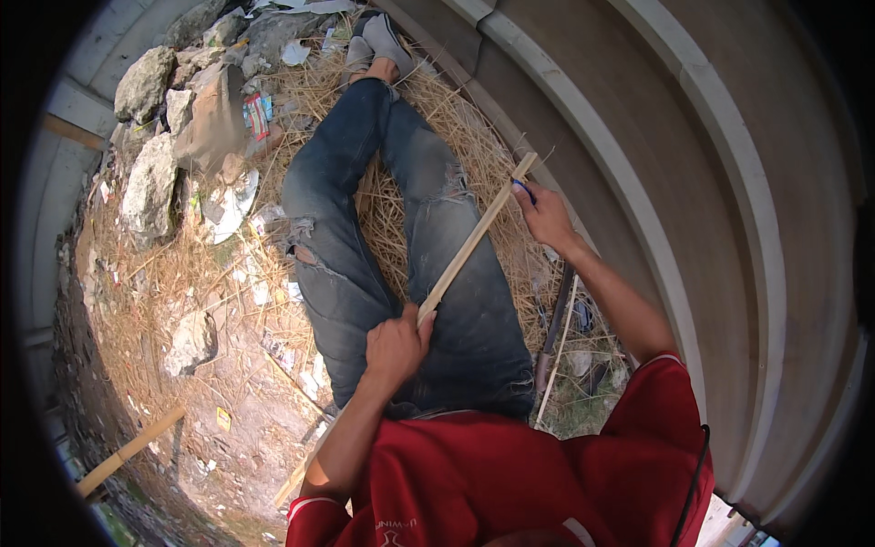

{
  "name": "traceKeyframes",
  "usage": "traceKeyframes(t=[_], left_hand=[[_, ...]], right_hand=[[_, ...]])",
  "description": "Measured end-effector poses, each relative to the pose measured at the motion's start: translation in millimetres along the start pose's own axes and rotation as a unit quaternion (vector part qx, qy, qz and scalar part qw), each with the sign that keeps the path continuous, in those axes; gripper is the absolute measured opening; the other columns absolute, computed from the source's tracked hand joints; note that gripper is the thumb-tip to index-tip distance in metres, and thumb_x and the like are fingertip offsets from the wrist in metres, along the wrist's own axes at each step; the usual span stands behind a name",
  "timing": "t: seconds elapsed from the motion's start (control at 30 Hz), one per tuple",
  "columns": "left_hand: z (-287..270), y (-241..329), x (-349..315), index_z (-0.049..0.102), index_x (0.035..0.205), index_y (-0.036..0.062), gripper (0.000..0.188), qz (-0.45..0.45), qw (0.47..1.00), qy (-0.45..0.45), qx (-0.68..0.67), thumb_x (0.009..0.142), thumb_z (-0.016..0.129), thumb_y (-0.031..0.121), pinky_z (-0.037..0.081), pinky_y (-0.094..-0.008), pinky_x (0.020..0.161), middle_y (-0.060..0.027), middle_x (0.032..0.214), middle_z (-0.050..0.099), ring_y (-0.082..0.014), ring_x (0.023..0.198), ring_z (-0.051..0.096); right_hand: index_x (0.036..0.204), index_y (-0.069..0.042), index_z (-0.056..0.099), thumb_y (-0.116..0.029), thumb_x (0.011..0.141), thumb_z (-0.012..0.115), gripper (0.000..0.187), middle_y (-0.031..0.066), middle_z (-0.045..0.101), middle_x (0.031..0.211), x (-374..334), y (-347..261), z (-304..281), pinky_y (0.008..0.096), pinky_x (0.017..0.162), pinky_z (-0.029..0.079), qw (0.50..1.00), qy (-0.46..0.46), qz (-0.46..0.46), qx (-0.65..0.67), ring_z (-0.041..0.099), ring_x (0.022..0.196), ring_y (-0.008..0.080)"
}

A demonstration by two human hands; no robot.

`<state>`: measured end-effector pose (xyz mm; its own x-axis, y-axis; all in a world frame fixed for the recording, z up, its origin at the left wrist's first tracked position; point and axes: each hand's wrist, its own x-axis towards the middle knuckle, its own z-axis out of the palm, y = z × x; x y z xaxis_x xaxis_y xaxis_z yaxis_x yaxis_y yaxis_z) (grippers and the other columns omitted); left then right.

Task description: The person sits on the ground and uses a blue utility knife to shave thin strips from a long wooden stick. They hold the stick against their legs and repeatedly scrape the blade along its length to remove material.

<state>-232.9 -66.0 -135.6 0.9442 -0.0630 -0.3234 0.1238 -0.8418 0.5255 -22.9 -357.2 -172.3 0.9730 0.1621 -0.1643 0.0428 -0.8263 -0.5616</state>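
A long, pale bamboo strip (pixel 474 239) lies slantwise over my outstretched legs, its far end raised to the right. My left hand (pixel 394 348) is closed round the near end, close to my lap. Up by the far end, my right hand (pixel 545 217) is closed, fingers bent, on a small blue object (pixel 522 188) that touches the strip. Most of that blue object is hidden by the fingers, so its kind cannot be made out. Thin fibres stick out near the strip's tip.
A ribbed metal sheet wall (pixel 629 173) curves close along my right. Straw (pixel 378 219) covers the ground round my legs. Large rocks (pixel 150 182) and litter lie at the left. Another wooden strip (pixel 132 451) is at lower left; a dark rod (pixel 550 337) lies beside my right thigh.
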Motion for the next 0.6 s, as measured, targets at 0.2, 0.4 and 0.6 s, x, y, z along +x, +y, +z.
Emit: traceKeyframes(t=[0.2, 0.4, 0.6], left_hand=[[1.0, -0.3, 4.4, 0.058, 0.100, 0.0037, 0.040, -0.006, 1.000, -0.012, 0.003, 0.106, 0.054, 0.043, 0.054, -0.0591, 0.069, -0.0265, 0.072, 0.069, -0.0494, 0.072, 0.069], [5.8, 3.3, 8.4, 0.058, 0.096, 0.0035, 0.040, 0.019, 0.999, 0.029, 0.021, 0.105, 0.056, 0.043, 0.055, -0.0583, 0.065, -0.0247, 0.068, 0.069, -0.0475, 0.068, 0.070], [12.9, 9.7, 23.1, 0.058, 0.096, 0.0032, 0.042, 0.022, 0.999, 0.040, 0.026, 0.104, 0.056, 0.044, 0.056, -0.0550, 0.062, -0.0237, 0.067, 0.069, -0.0450, 0.067, 0.071]], right_hand=[[0.102, 0.003, 0.067, -0.051, 0.106, 0.052, 0.056, 0.0254, 0.064, 0.068, -70.1, -43.7, 18.6, 0.0552, 0.069, 0.050, 0.987, -0.090, -0.133, -0.024, 0.065, 0.071, 0.0485], [0.107, -0.002, 0.071, -0.050, 0.105, 0.051, 0.052, 0.0249, 0.070, 0.081, -4.9, -9.2, -21.3, 0.0579, 0.079, 0.053, 0.998, -0.024, -0.002, -0.062, 0.069, 0.081, 0.0492], [0.103, -0.001, 0.072, -0.051, 0.103, 0.055, 0.053, 0.0249, 0.071, 0.084, -71.0, -63.0, 12.1, 0.0570, 0.080, 0.053, 0.982, -0.165, -0.068, -0.065, 0.069, 0.086, 0.0473]])
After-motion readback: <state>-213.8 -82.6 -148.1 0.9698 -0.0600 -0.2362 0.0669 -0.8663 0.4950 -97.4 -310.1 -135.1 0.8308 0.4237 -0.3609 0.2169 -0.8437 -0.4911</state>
